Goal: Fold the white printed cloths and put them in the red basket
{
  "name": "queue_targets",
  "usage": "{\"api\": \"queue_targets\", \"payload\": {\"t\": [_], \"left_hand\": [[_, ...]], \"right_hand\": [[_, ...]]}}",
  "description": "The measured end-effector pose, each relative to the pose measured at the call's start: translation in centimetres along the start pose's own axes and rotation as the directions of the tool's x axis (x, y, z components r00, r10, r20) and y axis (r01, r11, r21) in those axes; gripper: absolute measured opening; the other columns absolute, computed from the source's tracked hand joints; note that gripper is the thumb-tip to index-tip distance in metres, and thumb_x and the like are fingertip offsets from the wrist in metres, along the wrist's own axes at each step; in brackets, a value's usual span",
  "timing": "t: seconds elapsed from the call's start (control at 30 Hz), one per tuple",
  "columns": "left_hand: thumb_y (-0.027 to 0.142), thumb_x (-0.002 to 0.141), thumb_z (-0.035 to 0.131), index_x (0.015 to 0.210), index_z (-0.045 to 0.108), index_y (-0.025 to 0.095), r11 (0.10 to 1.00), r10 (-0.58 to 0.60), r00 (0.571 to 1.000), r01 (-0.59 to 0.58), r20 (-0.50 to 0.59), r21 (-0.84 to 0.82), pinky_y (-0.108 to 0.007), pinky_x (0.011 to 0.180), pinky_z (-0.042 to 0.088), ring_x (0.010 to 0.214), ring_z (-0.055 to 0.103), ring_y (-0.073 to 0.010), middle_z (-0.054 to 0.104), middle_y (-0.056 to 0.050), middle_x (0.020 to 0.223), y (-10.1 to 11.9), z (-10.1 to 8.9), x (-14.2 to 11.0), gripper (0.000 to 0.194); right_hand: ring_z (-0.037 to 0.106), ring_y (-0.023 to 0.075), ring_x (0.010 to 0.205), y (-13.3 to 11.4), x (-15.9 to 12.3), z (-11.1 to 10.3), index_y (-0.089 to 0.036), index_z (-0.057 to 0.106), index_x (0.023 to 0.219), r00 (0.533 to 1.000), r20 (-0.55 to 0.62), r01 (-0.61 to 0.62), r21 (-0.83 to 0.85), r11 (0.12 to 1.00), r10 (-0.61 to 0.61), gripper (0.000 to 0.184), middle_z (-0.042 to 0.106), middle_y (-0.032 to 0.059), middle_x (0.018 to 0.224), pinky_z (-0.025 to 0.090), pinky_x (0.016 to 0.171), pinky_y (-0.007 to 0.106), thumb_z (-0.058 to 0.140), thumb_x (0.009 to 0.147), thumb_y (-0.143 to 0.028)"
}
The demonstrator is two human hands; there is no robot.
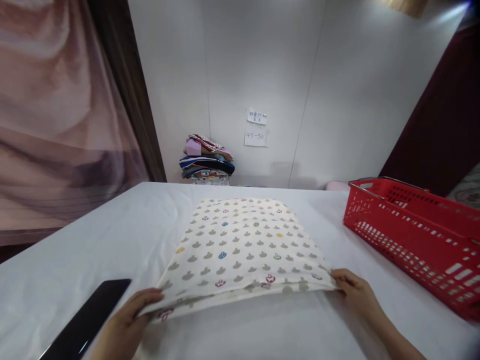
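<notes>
A cream cloth (240,245) printed with small grey and coloured mushroom-like shapes lies spread on the white-covered table (123,235). Its near edge is lifted a little and pulled fairly straight between my hands. At the near left corner, my left hand (129,320) is closed on the cloth, thumb and fingers pinching the edge. My right hand (352,290) pinches the near right corner the same way. The far part of the cloth rests flat with slight wrinkles.
A black phone-like slab (88,320) lies beside my left hand. To the right stands a red perforated basket (408,245). Folded clothes (208,160) are piled beyond the table's far edge, near paper notes (256,136) on the wall. A pink curtain (63,115) hangs at left.
</notes>
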State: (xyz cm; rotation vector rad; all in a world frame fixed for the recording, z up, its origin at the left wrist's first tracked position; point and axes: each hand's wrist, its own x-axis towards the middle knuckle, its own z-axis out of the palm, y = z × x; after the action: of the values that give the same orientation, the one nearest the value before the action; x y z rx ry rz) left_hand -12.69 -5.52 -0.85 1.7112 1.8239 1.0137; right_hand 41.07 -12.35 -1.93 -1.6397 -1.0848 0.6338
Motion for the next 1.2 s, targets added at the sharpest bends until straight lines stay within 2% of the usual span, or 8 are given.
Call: {"api": "queue_targets", "payload": {"t": [0.17,0.33,0.43,0.53,0.63,0.73,0.93,1.2], "left_hand": [[0.030,0.063,0.046,0.081,0.070,0.027,0.993,0.025,1.000,-0.025,-0.006,0.115,-0.043,0.099,0.042,0.104,0.061,-0.0264,0.068,-0.001,0.103,-2.5,-0.2,-1.6,0.030],[0.025,0.068,0.043,0.085,0.068,0.025,0.946,0.062,0.995,-0.085,0.085,0.314,-0.032,0.084,0.051,0.095,0.064,-0.0211,0.067,-0.001,0.105,-0.9,-0.3,-2.7,0.030],[0.024,0.075,0.042,0.096,0.066,0.024,0.833,0.173,0.972,-0.232,0.161,0.502,-0.030,0.075,0.051,0.093,0.063,-0.0203,0.063,-0.003,0.113,0.4,-0.4,-3.7,0.032],[0.022,0.079,0.045,0.098,0.064,0.021,0.694,0.293,0.930,-0.365,0.221,0.620,-0.035,0.078,0.048,0.098,0.058,-0.0246,0.064,-0.007,0.108,1.3,-0.6,-4.3,0.027],[0.013,0.077,0.046,0.098,0.063,0.020,0.594,0.404,0.871,-0.482,0.280,0.644,-0.041,0.084,0.043,0.106,0.053,-0.0272,0.063,-0.008,0.109,2.3,-0.3,-4.5,0.028],[0.010,0.077,0.046,0.103,0.061,0.020,0.566,0.468,0.819,-0.565,0.331,0.600,-0.043,0.088,0.040,0.107,0.051,-0.0271,0.062,-0.009,0.111,3.8,0.9,-4.6,0.031],[0.010,0.085,0.042,0.102,0.060,0.017,0.526,0.561,0.705,-0.708,0.434,0.471,-0.040,0.083,0.040,0.096,0.052,-0.0240,0.062,-0.009,0.099,7.7,5.5,-4.3,0.026],[0.013,0.086,0.044,0.085,0.059,0.017,0.480,0.571,0.664,-0.747,0.483,0.460,-0.034,0.072,0.041,0.085,0.051,-0.0213,0.058,-0.006,0.086,10.3,9.8,-3.5,0.016]], "right_hand": [[0.053,0.0137,0.052,0.5,-1.9,-0.9,-0.020,0.069,0.073,0.997,-0.069,0.036,-0.032,0.999,-0.039,0.025,0.068,0.0043,0.081,0.046,0.048,0.026,0.061,0.063,-0.041],[0.050,0.0151,0.044,1.4,-1.9,-0.8,-0.019,0.068,0.077,0.996,0.025,-0.079,-0.172,0.982,0.085,0.030,0.059,-0.0003,0.052,0.042,0.042,0.027,0.055,0.065,-0.042],[0.061,0.0191,0.062,2.1,-2.0,-0.9,-0.020,0.067,0.080,0.998,0.057,0.052,-0.333,0.941,-0.035,0.029,0.067,0.0031,0.071,0.049,0.056,0.030,0.048,0.070,-0.039],[0.063,0.0214,0.086,1.9,-2.2,-1.5,-0.021,0.067,0.085,0.968,0.179,0.247,-0.549,0.799,-0.176,0.028,0.069,0.0046,0.094,0.050,0.076,0.033,0.043,0.077,-0.033],[0.059,0.0261,0.096,0.3,-2.6,-1.5,-0.020,0.067,0.095,0.929,0.289,0.370,-0.773,0.515,-0.233,0.031,0.066,0.0074,0.105,0.047,0.082,0.041,0.039,0.084,-0.027],[0.049,0.0339,0.113,-2.0,-3.2,0.1,-0.019,0.067,0.103,0.861,0.351,0.467,-0.831,0.302,-0.368,0.030,0.061,0.0110,0.118,0.042,0.088,0.050,0.043,0.086,-0.025],[0.052,0.0220,0.110,-5.0,-3.6,7.1,-0.022,0.062,0.109,0.540,0.678,0.837,-0.367,0.406,-0.499,0.026,0.061,0.0074,0.117,0.042,0.092,0.039,0.043,0.091,-0.024],[0.054,0.0205,0.087,-5.1,-2.7,11.1,-0.018,0.065,0.099,0.516,0.717,0.846,-0.338,0.413,-0.469,0.027,0.063,0.0091,0.095,0.044,0.076,0.035,0.040,0.093,-0.028]]}}
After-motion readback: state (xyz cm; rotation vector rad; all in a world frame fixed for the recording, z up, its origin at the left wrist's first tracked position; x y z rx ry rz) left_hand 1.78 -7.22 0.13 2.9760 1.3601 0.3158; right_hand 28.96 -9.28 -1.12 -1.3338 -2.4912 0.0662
